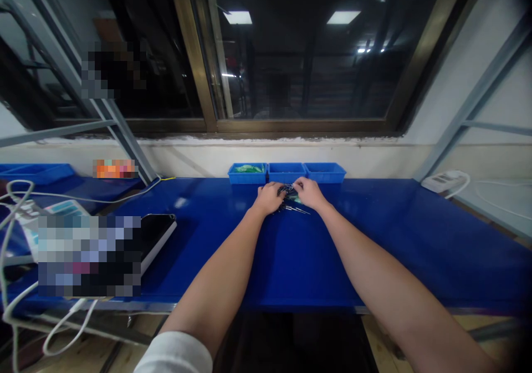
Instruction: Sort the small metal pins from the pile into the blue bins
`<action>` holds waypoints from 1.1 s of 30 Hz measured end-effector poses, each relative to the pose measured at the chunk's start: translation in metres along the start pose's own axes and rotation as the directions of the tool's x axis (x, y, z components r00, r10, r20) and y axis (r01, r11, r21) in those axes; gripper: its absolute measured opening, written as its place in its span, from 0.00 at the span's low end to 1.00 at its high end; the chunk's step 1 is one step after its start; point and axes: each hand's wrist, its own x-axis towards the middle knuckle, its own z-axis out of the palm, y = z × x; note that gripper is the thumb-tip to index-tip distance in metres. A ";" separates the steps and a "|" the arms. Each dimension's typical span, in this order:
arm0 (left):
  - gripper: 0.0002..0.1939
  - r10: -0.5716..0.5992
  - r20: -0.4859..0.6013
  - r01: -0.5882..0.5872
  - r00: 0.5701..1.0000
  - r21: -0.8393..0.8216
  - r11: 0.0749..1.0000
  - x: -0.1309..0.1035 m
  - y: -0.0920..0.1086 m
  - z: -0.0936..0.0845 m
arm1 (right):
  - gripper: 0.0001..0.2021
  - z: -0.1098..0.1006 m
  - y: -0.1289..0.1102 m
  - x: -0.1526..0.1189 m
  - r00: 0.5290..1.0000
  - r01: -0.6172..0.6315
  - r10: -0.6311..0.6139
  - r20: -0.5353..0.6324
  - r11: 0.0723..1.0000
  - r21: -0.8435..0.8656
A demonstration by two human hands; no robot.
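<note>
A small pile of thin, dark and silvery stick-like pieces (294, 209) lies on the blue table just in front of the bins, with a bit of green showing among them. From the left, my left hand (270, 197) curls its fingers around the near side of the pile. My right hand (310, 193) is at the pile's right side, thumb and fingers drawn together in a pinch; whatever is between the tips is too small to make out. Behind my hands stand three blue bins; the left bin (233, 174) contains green pieces, while the contents of the middle bin (286, 174) and right bin (326, 174) barely show.
A blue tabletop (199, 251) spans the view beneath a window. On the left lie a flat black-and-white device (160, 234), partly blurred, and white cables (16, 317). A white power strip (444, 180) sits at the far right. Grey metal frame posts (469, 104) rise at both sides.
</note>
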 end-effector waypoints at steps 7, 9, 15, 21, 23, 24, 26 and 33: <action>0.14 0.116 -0.076 -0.120 0.990 -0.048 0.992 0.001 0.001 -0.002 | 0.05 0.002 -0.004 0.001 0.999 -0.008 -0.015 0.044 0.875 0.483; 0.13 0.109 -0.094 -0.113 0.990 -0.044 0.993 0.001 0.002 -0.002 | 0.06 0.002 -0.005 0.000 1.000 0.006 -0.014 0.010 0.846 0.533; 0.14 0.069 -0.116 -0.075 0.991 -0.047 0.996 0.000 0.005 -0.004 | 0.08 -0.005 -0.012 -0.003 0.996 0.063 -0.020 -0.087 0.853 0.519; 0.17 -0.026 -0.165 0.017 0.986 -0.051 0.999 0.001 0.003 -0.002 | 0.05 -0.016 -0.020 -0.003 0.870 0.119 -0.007 -0.493 0.973 0.196; 0.17 -0.035 -0.146 0.030 0.989 -0.037 0.999 0.001 0.002 0.000 | 0.05 -0.020 -0.020 -0.001 0.818 0.123 -0.051 -0.573 0.989 0.086; 0.17 -0.033 -0.136 0.029 0.990 -0.030 0.999 0.002 0.002 0.000 | 0.05 -0.022 -0.021 0.001 0.802 0.118 -0.065 -0.594 0.992 0.051; 0.16 -0.027 -0.116 0.024 0.993 -0.020 0.999 0.002 0.002 0.001 | 0.07 -0.023 -0.020 0.005 0.792 0.102 -0.075 -0.606 0.995 0.010; 0.17 -0.030 -0.041 0.031 0.999 0.012 0.999 0.000 0.004 0.002 | 0.30 -0.011 -0.009 0.006 0.987 -0.036 0.011 -0.163 0.988 -0.151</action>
